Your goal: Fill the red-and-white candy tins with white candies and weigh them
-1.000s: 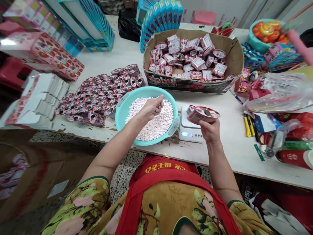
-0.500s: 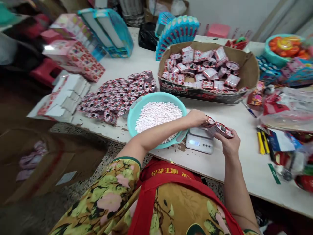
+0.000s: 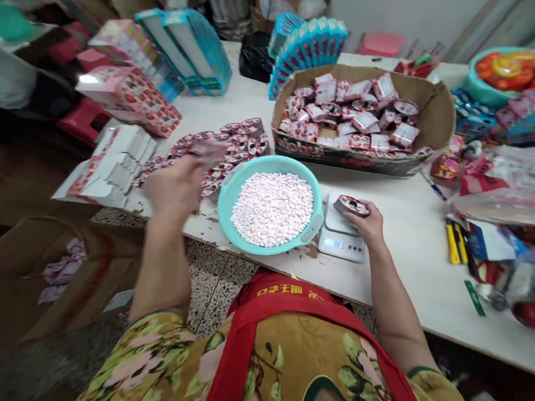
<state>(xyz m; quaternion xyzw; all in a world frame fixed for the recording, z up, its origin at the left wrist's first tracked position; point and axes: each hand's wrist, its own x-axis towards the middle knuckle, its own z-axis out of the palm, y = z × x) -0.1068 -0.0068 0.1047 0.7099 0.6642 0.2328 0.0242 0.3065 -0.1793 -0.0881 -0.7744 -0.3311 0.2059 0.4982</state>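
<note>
My right hand grips a small red-and-white candy container and rests it on the white digital scale. My left hand, smeared by motion, is out to the left over the pile of flat red-and-white containers and seems to hold one of them. Between my hands sits a teal basin filled with small white-pink candies.
A cardboard tray of filled containers stands behind the basin. Folded white boxes, pink boxes and blue packs lie to the left and back. Plastic bags, yellow pens and clutter sit right. An open carton stands on the floor left.
My left hand has swung from the scale area out left over the container pile, carrying a container. My right hand has lowered its container onto the scale.
</note>
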